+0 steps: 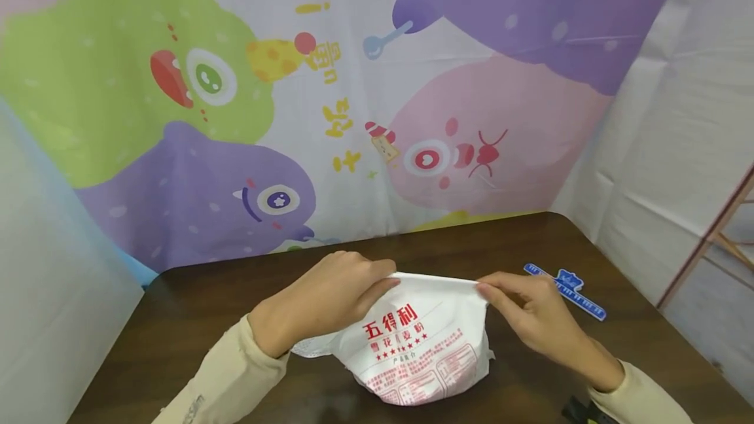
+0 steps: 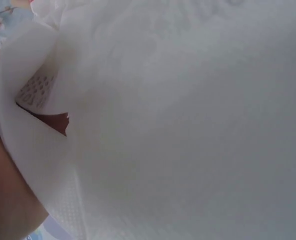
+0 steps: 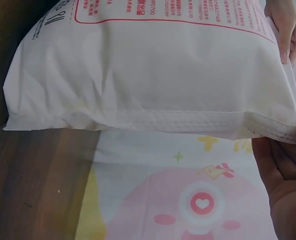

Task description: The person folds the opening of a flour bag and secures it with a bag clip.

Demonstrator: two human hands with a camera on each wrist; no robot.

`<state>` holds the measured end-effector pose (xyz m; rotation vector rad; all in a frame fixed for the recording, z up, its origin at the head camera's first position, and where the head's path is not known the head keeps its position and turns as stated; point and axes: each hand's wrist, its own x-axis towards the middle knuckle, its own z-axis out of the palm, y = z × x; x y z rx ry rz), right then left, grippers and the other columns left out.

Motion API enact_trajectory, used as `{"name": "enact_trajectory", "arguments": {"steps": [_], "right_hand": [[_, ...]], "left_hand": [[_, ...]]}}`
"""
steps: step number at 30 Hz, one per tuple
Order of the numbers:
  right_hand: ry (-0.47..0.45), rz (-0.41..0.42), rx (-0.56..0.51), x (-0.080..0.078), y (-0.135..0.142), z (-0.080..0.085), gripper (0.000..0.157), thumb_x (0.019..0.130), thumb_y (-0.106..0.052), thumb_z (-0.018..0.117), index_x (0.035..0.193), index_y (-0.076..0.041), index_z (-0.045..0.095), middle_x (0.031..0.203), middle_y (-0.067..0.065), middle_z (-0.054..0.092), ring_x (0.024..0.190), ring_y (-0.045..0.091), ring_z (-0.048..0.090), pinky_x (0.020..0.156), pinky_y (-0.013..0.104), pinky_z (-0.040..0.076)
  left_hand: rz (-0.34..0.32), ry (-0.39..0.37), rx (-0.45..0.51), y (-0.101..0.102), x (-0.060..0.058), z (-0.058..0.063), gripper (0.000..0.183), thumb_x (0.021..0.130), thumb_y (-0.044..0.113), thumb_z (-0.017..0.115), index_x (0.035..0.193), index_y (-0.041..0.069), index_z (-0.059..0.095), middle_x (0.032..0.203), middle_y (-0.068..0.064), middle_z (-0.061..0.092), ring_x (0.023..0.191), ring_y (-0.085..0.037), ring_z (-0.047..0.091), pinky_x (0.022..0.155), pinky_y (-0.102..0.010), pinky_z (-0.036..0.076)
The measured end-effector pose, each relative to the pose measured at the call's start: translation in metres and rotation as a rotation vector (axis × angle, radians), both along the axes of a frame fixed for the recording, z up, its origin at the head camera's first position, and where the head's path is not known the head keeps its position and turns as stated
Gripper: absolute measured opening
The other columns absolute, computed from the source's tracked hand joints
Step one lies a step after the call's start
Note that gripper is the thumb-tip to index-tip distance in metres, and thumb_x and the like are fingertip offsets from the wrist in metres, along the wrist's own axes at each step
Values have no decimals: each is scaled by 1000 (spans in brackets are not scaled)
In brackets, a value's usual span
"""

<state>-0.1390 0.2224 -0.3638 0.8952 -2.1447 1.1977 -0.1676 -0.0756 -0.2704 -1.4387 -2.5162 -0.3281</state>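
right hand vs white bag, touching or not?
Touching. The head view shows it: the right hand pinches a top corner of the white bag, thumb on the near side.

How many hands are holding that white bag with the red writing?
2. The person's bare left hand grips the left part of the top edge of the white, red-printed bag, and their bare right hand pinches its right end.

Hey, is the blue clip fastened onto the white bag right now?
No, the blue clip lies on the brown table, apart from the white bag.
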Motion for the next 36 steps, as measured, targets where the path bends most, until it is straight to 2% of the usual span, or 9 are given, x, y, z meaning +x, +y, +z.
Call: {"name": "enact_trajectory", "arguments": {"steps": [5,9,15,21,25,31,36], "right_hand": [[-28,-24,-39,-3,2,-5,24,83,10,73,97,-9,78,93,0,76,83,11,72,75,19,55],[-50,-58,-62,-2,4,-7,21,83,4,76,98,-12,79,94,-2,76,84,12,72,76,19,55],[-35,-34,-45,1,0,-1,28,84,3,75,102,-19,76,96,-5,75,86,13,71,80,19,53],[-145,-31,-12,5,1,5,27,87,-3,75,105,-22,74,100,-8,73,91,11,69,85,20,50],[-170,-69,15,8,2,5,29,87,-8,77,112,-23,73,105,-10,72,97,10,68,91,20,48],[-179,-111,9,10,11,4,30,92,-5,70,116,-23,71,111,-9,72,104,9,66,90,17,48],[-178,-121,-50,11,23,3,25,96,1,62,112,-15,72,106,0,74,101,10,68,87,17,50]], "left_hand": [[42,67,-9,6,1,-5,31,101,20,58,72,17,46,55,9,30,51,-7,31,47,-26,32],[67,125,-26,9,3,-8,30,100,19,60,72,16,48,53,9,32,50,-8,31,45,-27,33],[87,168,-7,7,9,-9,29,99,19,62,73,18,49,53,11,29,50,-7,28,44,-26,29],[93,209,-3,9,11,-10,30,98,19,62,72,17,48,53,10,28,49,-8,25,42,-26,28],[101,226,-11,11,12,-11,28,98,19,62,73,17,50,52,10,30,47,-9,28,42,-27,29],[97,235,-2,11,12,-13,28,97,19,63,73,17,51,52,10,31,46,-9,29,41,-27,29],[100,243,1,11,12,-13,29,97,20,63,71,17,50,52,10,31,47,-9,27,40,-27,27]]}}
